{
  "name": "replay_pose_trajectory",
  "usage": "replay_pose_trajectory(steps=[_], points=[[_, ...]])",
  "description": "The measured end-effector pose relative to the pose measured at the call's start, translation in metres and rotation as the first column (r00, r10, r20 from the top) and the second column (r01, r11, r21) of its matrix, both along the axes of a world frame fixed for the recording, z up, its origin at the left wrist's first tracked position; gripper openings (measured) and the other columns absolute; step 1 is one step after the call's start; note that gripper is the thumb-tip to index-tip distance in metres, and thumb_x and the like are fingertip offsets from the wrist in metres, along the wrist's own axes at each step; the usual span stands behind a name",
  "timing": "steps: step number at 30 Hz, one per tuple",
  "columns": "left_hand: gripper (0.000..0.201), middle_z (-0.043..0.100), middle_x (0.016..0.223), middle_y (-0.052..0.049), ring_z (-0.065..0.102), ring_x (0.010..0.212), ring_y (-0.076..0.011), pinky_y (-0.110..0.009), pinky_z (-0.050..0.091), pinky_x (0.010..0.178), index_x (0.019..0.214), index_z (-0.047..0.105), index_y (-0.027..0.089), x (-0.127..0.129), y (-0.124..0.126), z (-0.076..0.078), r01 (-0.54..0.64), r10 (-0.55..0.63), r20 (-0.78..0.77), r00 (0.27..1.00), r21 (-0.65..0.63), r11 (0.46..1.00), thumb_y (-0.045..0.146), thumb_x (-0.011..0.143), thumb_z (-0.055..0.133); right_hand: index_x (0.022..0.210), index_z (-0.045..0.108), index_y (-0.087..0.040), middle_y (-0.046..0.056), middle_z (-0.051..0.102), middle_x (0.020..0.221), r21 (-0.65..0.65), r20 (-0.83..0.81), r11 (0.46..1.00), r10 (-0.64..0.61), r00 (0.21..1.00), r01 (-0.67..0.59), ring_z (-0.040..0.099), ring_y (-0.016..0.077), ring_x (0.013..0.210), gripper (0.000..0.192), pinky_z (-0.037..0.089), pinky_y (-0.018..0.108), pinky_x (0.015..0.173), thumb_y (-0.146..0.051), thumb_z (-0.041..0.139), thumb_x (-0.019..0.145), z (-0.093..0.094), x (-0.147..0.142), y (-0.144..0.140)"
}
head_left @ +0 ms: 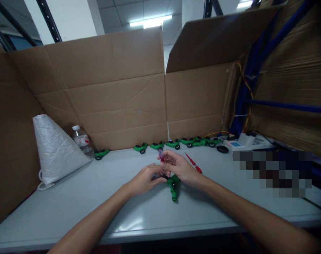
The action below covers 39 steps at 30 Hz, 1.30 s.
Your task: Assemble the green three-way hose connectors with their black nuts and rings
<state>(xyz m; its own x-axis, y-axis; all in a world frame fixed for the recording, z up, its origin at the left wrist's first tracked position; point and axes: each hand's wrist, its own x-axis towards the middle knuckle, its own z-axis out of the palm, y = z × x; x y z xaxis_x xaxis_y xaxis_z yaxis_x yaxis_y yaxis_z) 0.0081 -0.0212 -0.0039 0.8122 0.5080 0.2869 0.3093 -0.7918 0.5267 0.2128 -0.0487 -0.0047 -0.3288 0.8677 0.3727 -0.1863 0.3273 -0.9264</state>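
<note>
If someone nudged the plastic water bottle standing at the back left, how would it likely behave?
The water bottle stands upright and narrow beside the white bag, so it would probably tip rather than slide. Once down, its round body would likely roll. How full or heavy it is cannot be told.

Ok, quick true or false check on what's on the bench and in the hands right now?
1. The right hand holds a small screwdriver with a reddish handle. True.
2. The green toy under the hands lies on the table. True.
3. The water bottle stands right of the hands. False: it stands far left, beside the white bag.
4. Finished green toys line the cardboard wall. True.
5. The left hand grips the red tool. False: it lies alone on the table.
</note>
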Motion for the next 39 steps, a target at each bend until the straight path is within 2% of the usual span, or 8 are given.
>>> replay_pose_trajectory(steps=[3, 6, 13, 18, 25, 30, 39], points=[[0.021, 0.073, 0.107, -0.007, 0.064, 0.103, -0.0211, -0.032, 0.048, 0.096, 0.107, 0.070, 0.019, 0.0004, -0.0012, 0.0014, -0.004, 0.004, -0.010, 1.000, 0.011, 1.000, 0.038, 0.100, 0.066, 0.092, 0.052, -0.023, -0.005, 0.059, 0.077, 0.021, -0.023, 0.999, -0.034, 0.999, 0.034, 0.056, 0.0115, 0.057, 0.042, 0.045, 0.026, 0.053, -0.050, 0.083, 0.083, -0.0044, 0.0007, 0.0046], [0.021, 0.072, 0.106, -0.006, 0.064, 0.100, -0.0204, -0.031, 0.048, 0.095, 0.108, 0.070, 0.019, 0.0003, -0.0013, 0.0016, -0.007, 0.007, -0.013, 1.000, 0.010, 1.000, 0.038, 0.100, 0.066, 0.087, 0.053, -0.022, -0.004, 0.059, 0.074, 0.028, 0.009, 0.999, -0.047, 0.999, 0.046, 0.057, 0.0121, 0.058, 0.039, 0.046, 0.027, 0.056, -0.050, 0.080, 0.086, -0.0070, 0.0024, 0.0073], [0.024, 0.071, 0.104, -0.006, 0.064, 0.098, -0.0199, -0.029, 0.048, 0.092, 0.111, 0.069, 0.018, -0.0015, 0.0000, 0.0016, -0.026, 0.026, -0.013, 1.000, -0.006, 1.000, 0.039, 0.100, 0.066, 0.092, 0.056, -0.022, 0.001, 0.067, 0.086, 0.031, 0.039, 0.999, -0.038, 0.999, 0.036, 0.057, 0.0136, 0.064, 0.037, 0.047, 0.029, 0.061, -0.057, 0.069, 0.093, -0.0032, 0.0021, 0.0038], [0.023, 0.072, 0.105, -0.006, 0.064, 0.096, -0.0193, -0.029, 0.049, 0.092, 0.111, 0.069, 0.018, -0.0012, -0.0003, 0.0038, -0.021, 0.021, -0.008, 1.000, -0.001, 1.000, 0.038, 0.101, 0.065, 0.091, 0.057, -0.022, -0.001, 0.062, 0.080, 0.073, 0.051, 0.997, -0.032, 0.998, 0.028, 0.057, 0.0149, 0.068, 0.037, 0.047, 0.030, 0.065, -0.054, 0.076, 0.089, -0.0026, 0.0027, 0.0036], [0.024, 0.073, 0.106, -0.006, 0.065, 0.098, -0.0198, -0.030, 0.048, 0.094, 0.114, 0.070, 0.018, -0.0016, -0.0012, 0.0044, -0.021, 0.022, -0.017, 1.000, 0.024, 0.999, 0.038, 0.101, 0.065, 0.088, 0.059, -0.021, -0.002, 0.060, 0.076, 0.128, 0.056, 0.991, -0.045, 0.997, 0.037, 0.055, 0.0137, 0.064, 0.029, 0.045, 0.029, 0.062, -0.044, 0.075, 0.090, -0.0010, 0.0054, 0.0039], [0.025, 0.072, 0.104, -0.006, 0.065, 0.096, -0.0199, -0.029, 0.049, 0.091, 0.111, 0.071, 0.019, -0.0037, -0.0003, 0.0027, -0.052, 0.053, -0.038, 0.998, 0.036, 0.998, 0.040, 0.101, 0.064, 0.095, 0.061, -0.021, -0.003, 0.061, 0.076, 0.110, 0.055, 0.986, -0.128, 0.990, 0.122, 0.055, 0.0130, 0.061, 0.027, 0.044, 0.026, 0.056, -0.040, 0.078, 0.087, 0.0007, 0.0046, 0.0021], [0.027, 0.074, 0.102, -0.006, 0.066, 0.095, -0.0196, -0.028, 0.049, 0.088, 0.109, 0.073, 0.019, -0.0045, -0.0018, 0.0096, -0.104, 0.104, -0.007, 0.995, 0.039, 0.994, 0.042, 0.103, 0.060, 0.101, 0.061, -0.023, 0.002, 0.064, 0.091, 0.111, 0.017, 0.983, -0.150, 0.989, 0.148, 0.062, 0.0165, 0.074, 0.027, 0.053, 0.027, 0.055, -0.046, 0.072, 0.093, -0.0022, 0.0045, 0.0054]])
